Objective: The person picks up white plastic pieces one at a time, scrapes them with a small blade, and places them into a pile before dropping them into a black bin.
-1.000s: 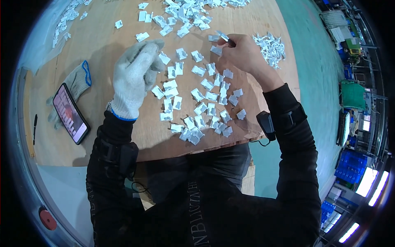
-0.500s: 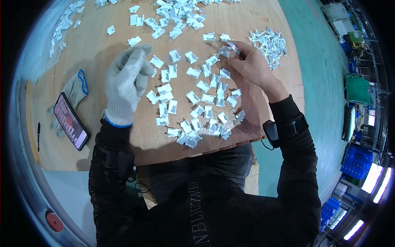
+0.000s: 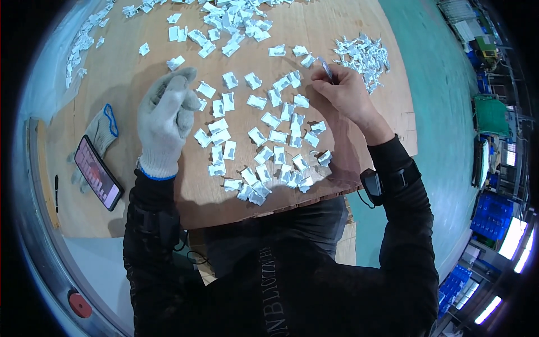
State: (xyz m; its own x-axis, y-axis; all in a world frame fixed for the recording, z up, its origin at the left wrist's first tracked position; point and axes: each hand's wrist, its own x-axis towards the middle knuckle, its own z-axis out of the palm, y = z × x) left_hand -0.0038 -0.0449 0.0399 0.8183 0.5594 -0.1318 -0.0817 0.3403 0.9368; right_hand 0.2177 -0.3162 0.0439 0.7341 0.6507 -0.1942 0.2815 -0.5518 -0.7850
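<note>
Right hand (image 3: 347, 95) had just parted from a white bracket (image 3: 307, 60), now lying free on the bench (image 3: 342, 22) at its ten o'clock; fingers pinched a slim tool (image 3: 327, 69). Gloved left hand (image 3: 163, 118) curled, grip untellable.

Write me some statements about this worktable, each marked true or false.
1. The left hand wears a whitish knitted glove edged in blue. True.
2. The right hand grips a slim, dark, partly shiny object. True.
3. The right hand wears a matching glove. False: it is bare.
4. A heap of crumpled silvery scraps lies beyond the right hand. True.
5. Nothing lies left of the left hand. False: a black rectangular smartphone lies there.
</note>
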